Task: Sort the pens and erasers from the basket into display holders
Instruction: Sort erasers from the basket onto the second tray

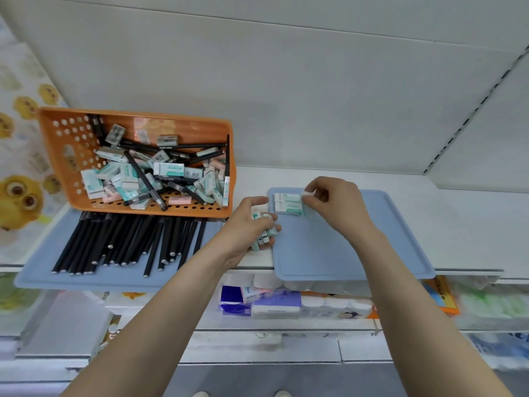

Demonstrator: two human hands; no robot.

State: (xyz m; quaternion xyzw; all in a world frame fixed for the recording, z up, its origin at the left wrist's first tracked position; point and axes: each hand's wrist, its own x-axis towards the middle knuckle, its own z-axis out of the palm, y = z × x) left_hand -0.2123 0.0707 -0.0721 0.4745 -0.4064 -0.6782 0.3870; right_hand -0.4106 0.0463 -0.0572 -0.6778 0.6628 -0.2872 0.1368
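Note:
An orange basket [71,130] stands at the left on the shelf, filled with black pens and boxed erasers. Below it a blue tray [37,277] holds several black pens [120,242] in a row. A second blue tray [372,253] lies at the right, with two erasers [287,204] side by side in its far left corner. My left hand [249,224] holds a bunch of erasers [264,234] between the two trays. My right hand [335,202] pinches one eraser [307,194] right beside the two laid ones.
The white shelf [458,224] runs on to the right, with a white back wall behind. Lower shelves [272,305] below hold tissue packs and other packaged goods. A patterned sheet with yellow figures [20,196] hangs at the far left.

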